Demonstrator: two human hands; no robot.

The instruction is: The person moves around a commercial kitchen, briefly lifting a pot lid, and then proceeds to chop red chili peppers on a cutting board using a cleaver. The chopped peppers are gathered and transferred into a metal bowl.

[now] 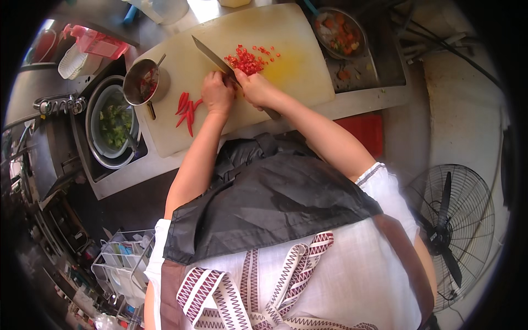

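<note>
My right hand (262, 88) grips a kitchen knife (212, 56); its blade slants up and to the left across the white cutting board (280, 24). Close against the blade, my left hand (218, 93) has its fingers curled down, with a bit of red chilli showing between the two hands. What lies under the left fingers is mostly hidden. Chopped red chilli (247, 61) forms a loose pile just beyond the blade. Several whole red chillies (187, 111) lie on the board left of my left wrist.
A metal pot (165, 84) holding red pieces and a utensil stands on the board's left side. Beyond it, a colander (95, 123) of green vegetables sits in a sink. At right, a strainer (359, 31) holds food scraps over another basin. A fan (443, 235) stands behind on the right.
</note>
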